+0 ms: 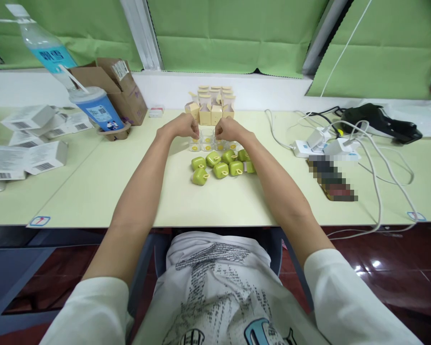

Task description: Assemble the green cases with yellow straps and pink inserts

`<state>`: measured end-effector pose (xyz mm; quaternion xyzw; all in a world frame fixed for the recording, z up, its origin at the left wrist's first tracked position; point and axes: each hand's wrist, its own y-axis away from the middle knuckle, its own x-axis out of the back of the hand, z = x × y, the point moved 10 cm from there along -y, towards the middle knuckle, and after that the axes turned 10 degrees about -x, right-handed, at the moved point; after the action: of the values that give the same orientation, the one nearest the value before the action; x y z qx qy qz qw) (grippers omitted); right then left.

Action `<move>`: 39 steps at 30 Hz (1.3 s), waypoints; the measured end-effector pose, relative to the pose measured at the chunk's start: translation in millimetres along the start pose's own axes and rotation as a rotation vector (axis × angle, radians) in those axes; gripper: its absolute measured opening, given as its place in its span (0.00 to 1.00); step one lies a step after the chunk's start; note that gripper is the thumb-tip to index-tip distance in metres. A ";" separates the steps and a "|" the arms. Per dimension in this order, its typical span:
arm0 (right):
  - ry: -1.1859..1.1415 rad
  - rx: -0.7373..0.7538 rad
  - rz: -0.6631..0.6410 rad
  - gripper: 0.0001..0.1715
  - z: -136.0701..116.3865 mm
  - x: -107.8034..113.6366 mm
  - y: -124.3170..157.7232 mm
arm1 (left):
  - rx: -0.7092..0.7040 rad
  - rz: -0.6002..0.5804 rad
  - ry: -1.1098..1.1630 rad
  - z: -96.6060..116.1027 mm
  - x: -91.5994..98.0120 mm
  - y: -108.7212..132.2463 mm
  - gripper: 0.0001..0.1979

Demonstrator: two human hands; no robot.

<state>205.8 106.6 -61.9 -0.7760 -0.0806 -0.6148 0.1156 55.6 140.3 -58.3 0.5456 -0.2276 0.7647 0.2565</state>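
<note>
Several clear containers with yellow marks stand in rows on the pale table. My left hand is at their left rear corner, fingers curled down in a pinch. At their rear right, my right hand is also closed, its fingertips over the containers. Whatever either hand grips is too small to make out. Nearer to me lie several green rounded cases with pale loops. Behind my hands stand small open yellow boxes, their flaps up.
At the left are white boxes, a blue cup, a bottle and a cardboard box. To the right lie power strips with cables, a blurred phone and a black pouch.
</note>
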 end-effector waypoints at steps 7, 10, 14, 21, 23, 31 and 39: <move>-0.011 0.008 -0.010 0.14 -0.9 0.0 1.6 | -0.001 0.019 0.001 -6.2 -1.3 -2.2 0.11; -0.013 0.009 -0.017 0.14 -0.8 -0.9 1.5 | 0.003 0.027 0.004 -6.3 -0.9 -2.0 0.11; -0.002 -0.001 -0.001 0.22 -0.4 -0.9 0.5 | -0.005 0.025 0.000 -4.4 -0.1 -2.1 0.10; 0.024 0.068 -0.026 0.27 -11.1 -2.4 2.8 | 0.014 0.034 -0.003 -9.0 -0.6 -4.9 0.07; 0.028 0.091 -0.029 0.26 -14.6 -1.8 3.8 | 0.013 0.030 0.014 -10.7 -2.0 -5.7 0.07; 0.022 0.115 -0.013 0.27 -17.0 0.3 6.6 | 0.016 0.036 0.017 -12.1 -2.0 -6.0 0.07; 0.018 0.082 0.002 0.32 -14.4 1.3 7.3 | 0.022 0.034 0.015 -7.7 -0.8 -4.0 0.06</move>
<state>194.6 95.5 -58.1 -0.7651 -0.1041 -0.6179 0.1485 52.9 148.1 -61.1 0.5386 -0.2265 0.7756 0.2390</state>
